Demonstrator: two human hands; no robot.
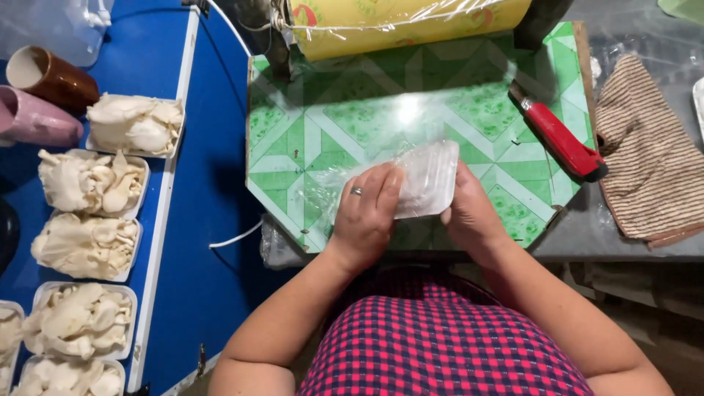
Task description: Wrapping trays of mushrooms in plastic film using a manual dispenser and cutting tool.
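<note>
A white tray wrapped in clear film (427, 176) lies upside down on the green patterned board (352, 117). My left hand (367, 213), with a ring on one finger, presses on the tray's left side and holds the film against it. My right hand (469, 213) grips the tray's right edge. A sheet of cling film runs from the tray up to the big yellow film roll (411, 22) at the board's far edge.
Several white trays heaped with oyster mushrooms (92, 183) line the blue table (198, 205) at the left, beside a brown cup (51, 73) and a pink one (33, 121). A red-handled tool (561, 139) and a striped cloth (649, 169) lie at the right.
</note>
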